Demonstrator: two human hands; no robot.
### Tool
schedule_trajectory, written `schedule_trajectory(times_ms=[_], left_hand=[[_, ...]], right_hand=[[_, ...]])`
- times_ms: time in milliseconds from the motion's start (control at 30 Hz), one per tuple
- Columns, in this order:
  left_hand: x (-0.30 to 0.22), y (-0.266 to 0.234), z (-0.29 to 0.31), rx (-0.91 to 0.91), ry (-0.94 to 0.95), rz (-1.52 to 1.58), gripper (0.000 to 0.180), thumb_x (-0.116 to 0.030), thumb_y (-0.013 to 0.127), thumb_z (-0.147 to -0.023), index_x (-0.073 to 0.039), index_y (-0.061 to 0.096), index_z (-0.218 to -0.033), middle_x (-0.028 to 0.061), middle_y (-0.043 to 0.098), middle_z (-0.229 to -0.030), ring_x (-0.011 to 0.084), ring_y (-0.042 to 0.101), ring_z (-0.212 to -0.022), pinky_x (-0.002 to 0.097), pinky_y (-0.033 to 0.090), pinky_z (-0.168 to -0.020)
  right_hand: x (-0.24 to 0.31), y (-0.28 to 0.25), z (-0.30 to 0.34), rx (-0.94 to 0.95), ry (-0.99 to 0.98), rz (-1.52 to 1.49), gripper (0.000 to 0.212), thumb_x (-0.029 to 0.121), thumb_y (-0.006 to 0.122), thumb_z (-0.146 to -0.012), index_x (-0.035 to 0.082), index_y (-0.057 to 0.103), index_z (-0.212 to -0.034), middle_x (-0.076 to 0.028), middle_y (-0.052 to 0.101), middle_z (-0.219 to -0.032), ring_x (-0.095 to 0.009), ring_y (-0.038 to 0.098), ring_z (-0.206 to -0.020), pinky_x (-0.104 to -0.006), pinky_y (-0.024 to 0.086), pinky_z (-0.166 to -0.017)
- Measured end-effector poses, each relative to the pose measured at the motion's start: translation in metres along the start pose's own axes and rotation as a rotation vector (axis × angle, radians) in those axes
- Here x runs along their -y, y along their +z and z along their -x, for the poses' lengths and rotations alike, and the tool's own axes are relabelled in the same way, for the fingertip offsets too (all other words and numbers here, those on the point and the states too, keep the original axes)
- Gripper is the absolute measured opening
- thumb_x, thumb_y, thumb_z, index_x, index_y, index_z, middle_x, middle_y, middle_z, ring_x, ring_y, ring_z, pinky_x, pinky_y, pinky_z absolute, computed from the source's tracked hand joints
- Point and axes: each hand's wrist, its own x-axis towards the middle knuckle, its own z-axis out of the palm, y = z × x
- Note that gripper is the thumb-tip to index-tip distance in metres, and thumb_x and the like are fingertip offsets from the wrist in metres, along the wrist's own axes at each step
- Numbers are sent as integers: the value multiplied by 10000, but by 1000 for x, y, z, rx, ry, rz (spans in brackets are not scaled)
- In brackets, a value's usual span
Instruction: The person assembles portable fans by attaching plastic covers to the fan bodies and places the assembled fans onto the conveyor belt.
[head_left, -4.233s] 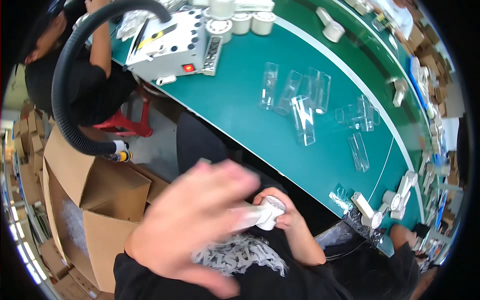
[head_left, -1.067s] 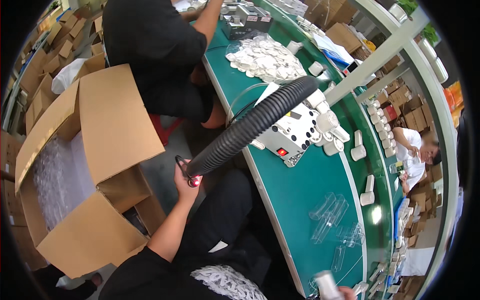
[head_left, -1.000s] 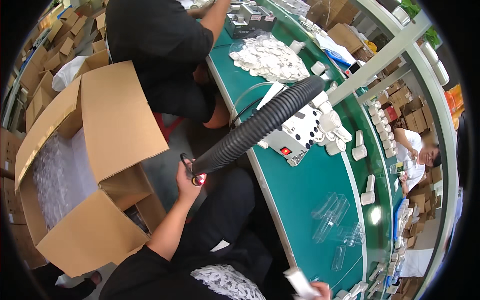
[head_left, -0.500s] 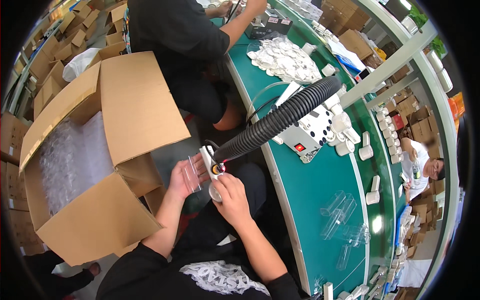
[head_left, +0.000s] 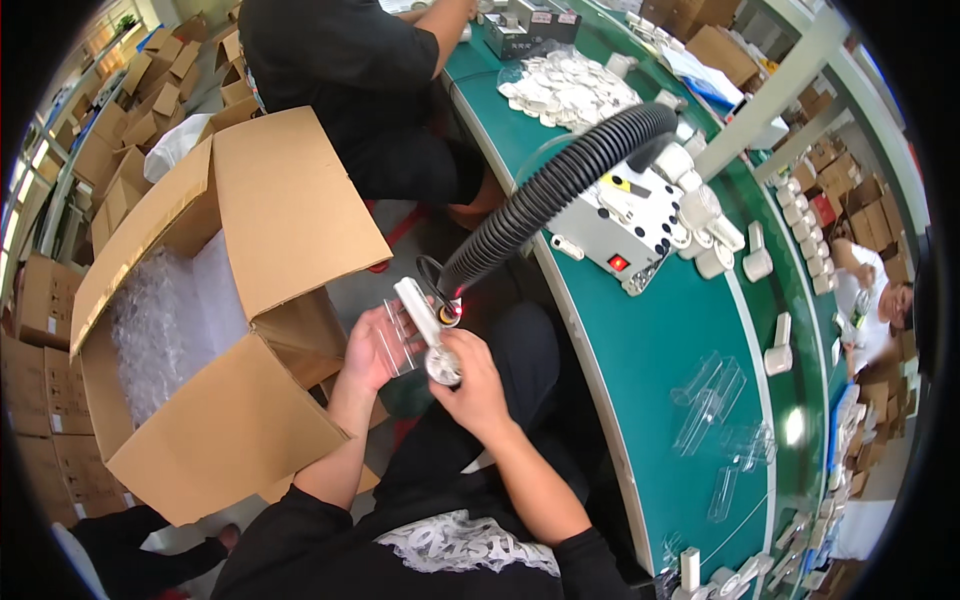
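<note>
My left hand (head_left: 362,358) is closed around a clear plastic sleeve (head_left: 396,342), with the fingers behind it. In my right hand (head_left: 474,388) is a white device (head_left: 418,310) with a long straight arm and a round end. Its round end faces up beside my thumb, and the arm points away from me, just right of the sleeve. Close to the device hangs the tip of a black corrugated hose (head_left: 560,200), with a thin cable, a yellow ring and a red glow. Whether the tip touches the device I cannot tell.
An open carton (head_left: 225,430) of clear plastic pieces stands at my left. On the green bench (head_left: 640,400) at right are a white control box (head_left: 625,225), clear sleeves (head_left: 710,400), more white devices (head_left: 778,345) and a pile of white parts (head_left: 565,90). A co-worker (head_left: 340,70) sits ahead.
The white device has turned so that its round end shows more fully, lower and to the right of before. My left hand still holds the sleeve. The whole view has shifted slightly.
</note>
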Motion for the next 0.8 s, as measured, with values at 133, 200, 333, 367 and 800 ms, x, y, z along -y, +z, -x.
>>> schedule_trajectory(times_ms=[133, 200, 333, 367, 800], left_hand=[[26, 10, 34, -198, -201, -445, 337, -129, 682, -879, -55, 501, -1154, 68, 605, -998, 173, 648, -788, 305, 559, -686], [42, 25, 56, 27, -213, -1011, 406, -117, 756, -830, -43, 524, -1155, 41, 623, -915, 133, 638, -779, 292, 540, -663], [57, 92, 72, 432, -233, -1596, 396, -151, 836, -751, -39, 616, -1061, 51, 663, -905, 126, 664, -768, 268, 530, -671], [63, 102, 72, 535, -310, -1653, 417, -196, 834, -755, -44, 620, -1078, 64, 659, -887, 153, 674, -764, 278, 534, -670], [107, 265, 48, 811, -32, -1632, 976, -719, 593, -806, 56, 426, -1375, 286, 453, -1401, 425, 487, -1267, 474, 379, -1061]], right_hand=[[3, -65, 55, 15, 361, -372, 603, 49, 791, -705, 27, 526, -1247, -148, 590, -1229, -270, 600, -1141, -344, 469, -962], [14, -103, 85, 107, 331, -469, 601, 38, 791, -704, 24, 545, -1254, -157, 593, -1244, -283, 601, -1150, -351, 474, -958], [48, -177, 128, 308, 366, -446, 596, 25, 780, -692, 15, 560, -1246, -165, 601, -1237, -318, 605, -1133, -378, 485, -958], [50, -196, 133, 376, 303, -387, 606, 25, 779, -684, 13, 560, -1250, -174, 600, -1238, -324, 605, -1127, -389, 484, -963], [30, -137, 203, -385, 500, -1825, 731, 200, 739, -739, 11, 414, -1366, -199, 549, -1307, -306, 567, -1200, -410, 454, -1012]])
